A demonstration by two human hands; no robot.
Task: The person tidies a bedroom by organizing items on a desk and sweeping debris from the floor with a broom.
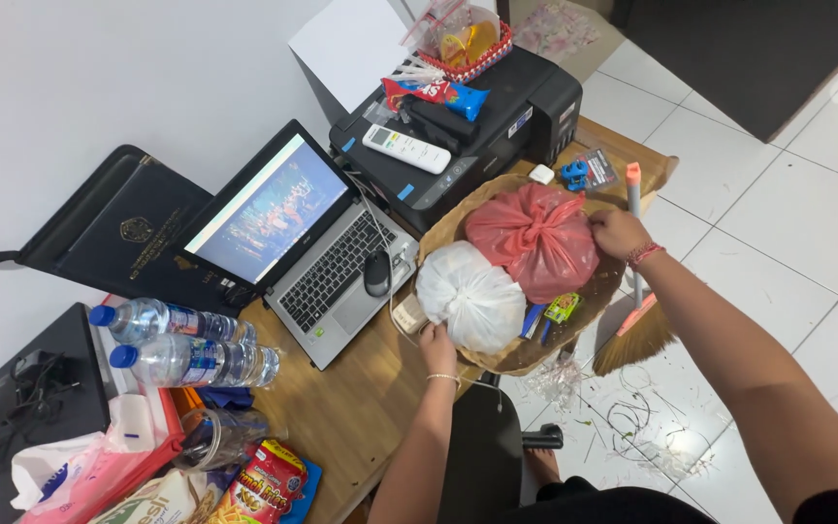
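Crowded wooden desk (361,408): left hand (437,346) grips white bag (470,294), right hand (619,233) pinches red bag (533,240) — overhanging woven tray (574,325), frame centre, could tip onto broom (634,330).

A red plastic bag (533,240) sits at two o'clock of a white plastic bag (470,294), both in a tan woven basket (596,296). The right hand (619,232) wears a red wristband; the left hand (437,349) a thin pale one. At ten o'clock, a silver laptop (312,246) with black keys; behind it a black printer (497,126). Blue-capped clear bottles (186,342) lie at nine o'clock. The broom (633,320) handle is orange-tipped, its head straw-coloured.
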